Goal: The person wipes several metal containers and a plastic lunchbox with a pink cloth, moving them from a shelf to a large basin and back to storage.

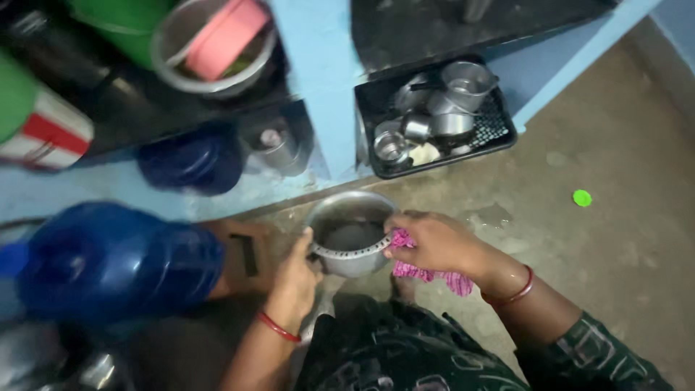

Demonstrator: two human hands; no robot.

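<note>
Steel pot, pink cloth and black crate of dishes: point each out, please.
steel pot [352, 255], head view, on its outer side wall.
pink cloth [434, 275], head view, on the fold hanging below the right hand.
black crate [499, 129], head view, on its right mesh floor.

Blue jug, black crate of steel cups

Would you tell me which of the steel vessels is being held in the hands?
The steel pot on the floor, gripped by both hands; the other vessels sit untouched in the black crate.
</note>
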